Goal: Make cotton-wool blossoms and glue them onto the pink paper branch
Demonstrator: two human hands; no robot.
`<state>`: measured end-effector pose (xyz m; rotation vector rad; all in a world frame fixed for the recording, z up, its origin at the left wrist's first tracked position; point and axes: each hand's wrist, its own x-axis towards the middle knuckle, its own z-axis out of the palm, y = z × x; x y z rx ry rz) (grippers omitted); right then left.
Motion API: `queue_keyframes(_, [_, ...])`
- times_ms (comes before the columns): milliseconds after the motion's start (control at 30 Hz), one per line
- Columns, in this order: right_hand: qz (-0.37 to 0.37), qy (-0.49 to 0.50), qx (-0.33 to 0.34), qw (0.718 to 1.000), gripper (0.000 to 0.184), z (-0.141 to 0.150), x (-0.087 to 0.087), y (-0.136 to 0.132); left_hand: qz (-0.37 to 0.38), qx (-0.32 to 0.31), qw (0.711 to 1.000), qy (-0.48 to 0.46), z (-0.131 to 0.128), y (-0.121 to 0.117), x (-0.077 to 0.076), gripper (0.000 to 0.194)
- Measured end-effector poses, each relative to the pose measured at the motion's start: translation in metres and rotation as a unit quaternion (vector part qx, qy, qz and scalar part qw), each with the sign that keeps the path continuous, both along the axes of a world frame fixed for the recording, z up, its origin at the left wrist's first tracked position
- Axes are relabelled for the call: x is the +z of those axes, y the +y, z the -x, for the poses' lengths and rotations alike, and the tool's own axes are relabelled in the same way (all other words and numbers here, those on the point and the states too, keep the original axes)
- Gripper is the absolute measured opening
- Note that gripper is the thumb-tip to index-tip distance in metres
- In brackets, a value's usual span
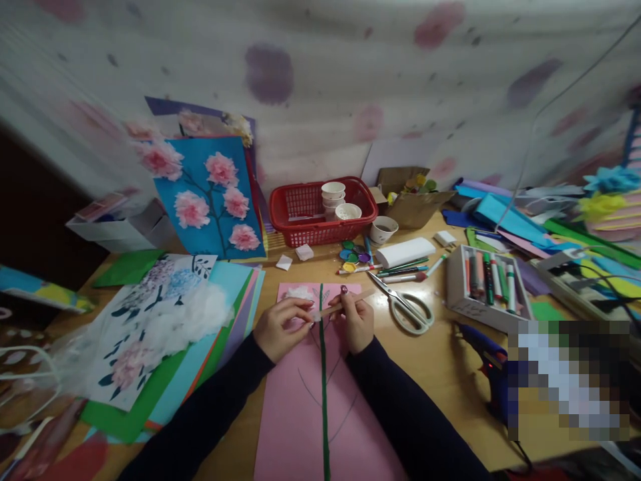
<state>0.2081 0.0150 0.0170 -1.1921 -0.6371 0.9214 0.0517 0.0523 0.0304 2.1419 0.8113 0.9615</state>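
Over a pink sheet of paper (290, 427), both hands are close together. My right hand (358, 324) grips a thin tan stick (330, 310), which points left and slightly down. The fingers of my left hand (283, 329) are pinched at the stick's left end, around a small whitish bit too small to name. Down the pink sheet runs a painted green stem (324, 394), with thin pencilled branch lines on either side. Near the sheet's top edge lies a white tissue tuft (299, 293), partly behind my left hand.
Scissors (408, 310), pens and paint pots (354, 254) lie beyond my right hand. A marker box (485, 287) and a glue gun (485, 367) are farther right. Left are coloured papers with white tissue (205, 310). A red basket (323, 230) and blue flower picture (200, 194) stand behind.
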Motion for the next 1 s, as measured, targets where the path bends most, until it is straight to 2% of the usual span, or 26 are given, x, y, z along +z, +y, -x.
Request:
queue_keyframes(167, [0.006,-0.02,-0.006,1.0,0.043,0.0006,-0.0006,-0.0006,0.065,-0.029,0.997,0.003,-0.0009,-0.001,-0.0022,0.008])
queue_keyframes(400, [-0.002,-0.028,0.011,1.0,0.043,0.0006,-0.0036,-0.0005,0.16,-0.032,0.987,0.002,-0.0033,-0.0019,-0.0068,0.006])
queue_keyframes(733, [-0.018,-0.034,-0.001,0.999,0.045,0.0017,0.0006,-0.0015,0.175,-0.023,0.984,0.005,-0.0004,0.0005,-0.0023,0.006])
queue_keyframes(1000, [-0.021,-0.05,0.03,0.998,0.046,0.0019,-0.0042,-0.0034,0.089,-0.028,0.996,0.0,-0.0025,-0.0028,-0.0053,0.007])
